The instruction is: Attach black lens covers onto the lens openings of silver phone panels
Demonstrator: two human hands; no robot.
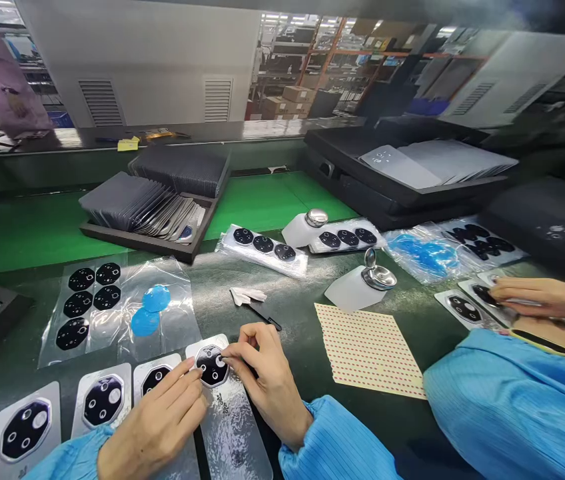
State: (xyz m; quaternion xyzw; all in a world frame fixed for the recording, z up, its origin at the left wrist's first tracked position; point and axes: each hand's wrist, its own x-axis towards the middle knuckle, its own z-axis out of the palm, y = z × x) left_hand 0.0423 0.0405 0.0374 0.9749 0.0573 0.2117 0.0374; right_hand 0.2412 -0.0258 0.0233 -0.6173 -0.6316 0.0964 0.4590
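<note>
My left hand [155, 420] rests on a silver back cover [230, 427], its index finger touching the left edge of the black camera-lens plate [211, 366] on that cover. My right hand [267, 373] pinches the right edge of the same plate with thumb and forefinger. Three more silver covers with black lens plates [25, 428] lie in a row to the left. Both hands come out of blue sleeves.
Another person in a blue sleeve [512, 400] works at the right with hands [537, 297] on similar parts. Nearby lie a dotted sticker sheet [367, 347], black tweezers [265, 315], two white dispenser bottles [362, 283], bags of black lens plates [87, 300] and trays of covers [147, 213].
</note>
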